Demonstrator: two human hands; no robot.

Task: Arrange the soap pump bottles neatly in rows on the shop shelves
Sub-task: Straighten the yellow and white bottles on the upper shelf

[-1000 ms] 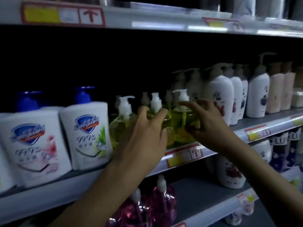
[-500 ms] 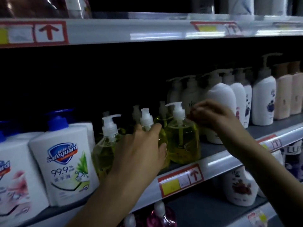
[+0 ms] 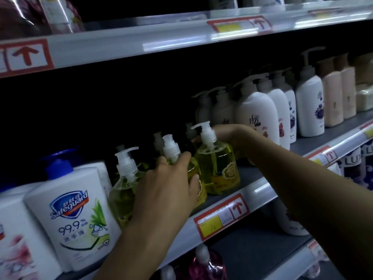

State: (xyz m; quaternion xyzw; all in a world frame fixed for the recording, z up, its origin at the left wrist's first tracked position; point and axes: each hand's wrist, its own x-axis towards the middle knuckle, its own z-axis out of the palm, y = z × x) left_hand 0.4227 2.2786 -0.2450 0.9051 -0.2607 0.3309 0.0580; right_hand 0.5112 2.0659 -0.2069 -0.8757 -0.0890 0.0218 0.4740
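Three yellow soap bottles stand in a row at the front of the shelf (image 3: 262,191), between a white Safeguard bottle (image 3: 72,215) and some tall white bottles (image 3: 256,118). The left hand (image 3: 167,188) wraps its fingers round the middle yellow bottle (image 3: 171,148), with the left yellow bottle (image 3: 123,190) just beside it. The right hand (image 3: 228,134) reaches behind the right yellow bottle (image 3: 218,168), and its fingers are hidden, so I cannot tell if it holds anything.

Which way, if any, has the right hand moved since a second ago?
Yes. The right hand went from in front of the rightmost yellow bottle to behind it.
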